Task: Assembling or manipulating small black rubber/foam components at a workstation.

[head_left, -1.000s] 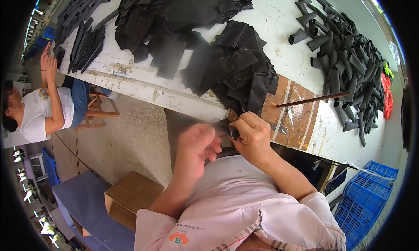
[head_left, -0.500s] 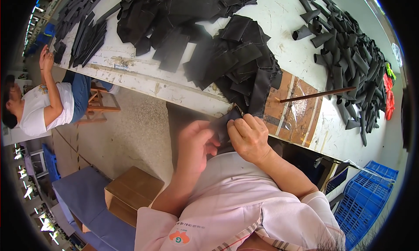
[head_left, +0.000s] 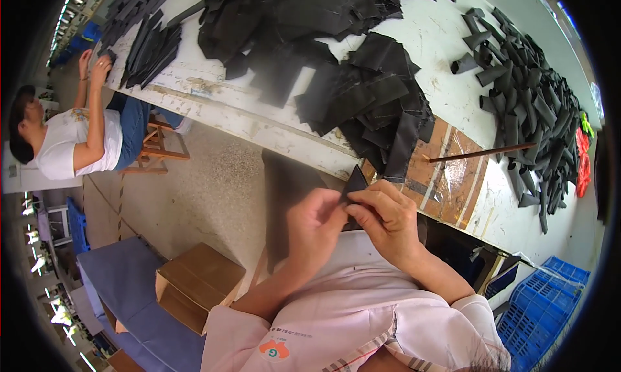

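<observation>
Mostly hidden: black piece (head_left: 354, 181) btwn left hand (head_left: 315, 222) & right hand (head_left: 387, 218).

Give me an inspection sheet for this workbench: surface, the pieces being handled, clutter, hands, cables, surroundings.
Surface: long white worktable, worn along the front edge; a taped brown cardboard patch near the person.
Job's things: small black fabric piece pinched between both hands, in front of the table's edge.
Clutter: pile of flat black pieces; heap of rolled black tubes; thin brown stick lying on the table.
Grips: left hand and right hand both closed on the fabric piece.
Cables: nothing seen.
Surroundings: seated co-worker at the table's far left; cardboard box on the floor; blue crate at right.
</observation>
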Demonstrator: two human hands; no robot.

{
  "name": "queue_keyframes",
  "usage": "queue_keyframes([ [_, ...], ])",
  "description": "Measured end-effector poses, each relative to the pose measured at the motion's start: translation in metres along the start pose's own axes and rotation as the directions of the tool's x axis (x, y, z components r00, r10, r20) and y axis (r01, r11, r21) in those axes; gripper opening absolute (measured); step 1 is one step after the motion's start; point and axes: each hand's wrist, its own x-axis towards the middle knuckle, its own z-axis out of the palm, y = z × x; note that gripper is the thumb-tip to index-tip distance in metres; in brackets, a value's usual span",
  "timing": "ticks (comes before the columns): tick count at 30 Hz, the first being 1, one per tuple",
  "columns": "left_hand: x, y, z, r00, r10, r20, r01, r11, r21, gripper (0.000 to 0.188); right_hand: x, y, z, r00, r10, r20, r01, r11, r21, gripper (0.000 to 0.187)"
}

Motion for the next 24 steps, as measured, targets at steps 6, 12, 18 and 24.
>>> queue_keyframes([
  [6, -0.006, -0.013, 0.009, 0.923, 0.377, -0.079, -0.341, 0.895, 0.288, 0.012, -0.004, -0.007, 0.003, 0.993, 0.104, -0.05, -0.107, 0.991, -0.082, 0.019],
  [12, -0.009, -0.004, 0.007, 0.791, 0.604, -0.096, -0.488, 0.718, 0.496, 0.014, -0.003, -0.009, 0.006, 0.994, -0.086, -0.073, 0.071, 0.98, -0.184, 0.014],
  [18, -0.002, 0.004, -0.003, 0.987, 0.001, -0.163, -0.012, 0.998, -0.065, 0.033, 0.001, 0.005, 0.019, 0.977, -0.051, -0.207, 0.01, 0.981, -0.194, 0.018],
  [24, 0.014, 0.008, -0.016, 0.943, -0.14, 0.303, 0.309, 0.71, -0.633, 0.043, 0.001, 0.003, 0.001, 0.942, 0.336, 0.015, -0.319, 0.878, 0.357, 0.011],
])
